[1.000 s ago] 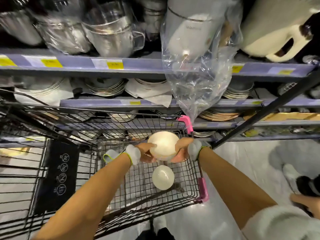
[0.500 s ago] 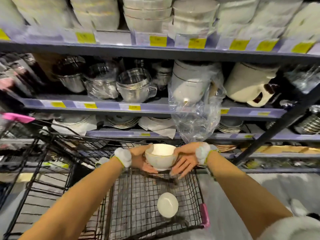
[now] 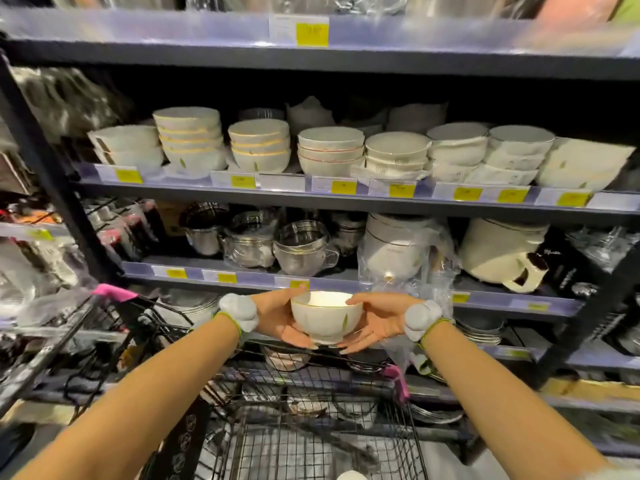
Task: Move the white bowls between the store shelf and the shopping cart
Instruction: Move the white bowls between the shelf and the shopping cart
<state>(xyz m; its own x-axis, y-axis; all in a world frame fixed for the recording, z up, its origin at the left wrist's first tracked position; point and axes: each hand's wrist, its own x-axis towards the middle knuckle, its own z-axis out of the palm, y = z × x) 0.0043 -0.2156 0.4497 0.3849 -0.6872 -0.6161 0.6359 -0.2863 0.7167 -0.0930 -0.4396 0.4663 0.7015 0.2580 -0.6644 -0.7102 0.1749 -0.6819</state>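
Note:
A white bowl (image 3: 325, 318) with a gold rim and a small leaf print is held upright between both hands, above the front end of the shopping cart (image 3: 311, 441). My left hand (image 3: 280, 318) cups its left side and underside. My right hand (image 3: 375, 318) cups its right side, fingers spread under the base. Stacks of similar white bowls (image 3: 259, 147) fill the store shelf (image 3: 346, 197) higher up. The rim of a second white bowl (image 3: 350, 476) peeks in at the bottom edge, inside the cart.
Metal pots and glass mugs (image 3: 301, 247) and a bagged white appliance (image 3: 398, 251) stand on the shelf just behind the held bowl. Stacked plates sit on lower shelves. A black upright post (image 3: 52, 168) frames the shelving on the left.
The bowl has been turned from upside down to upright and lifted out of the cart. The view has tilted upward, bringing the bowl shelf into sight.

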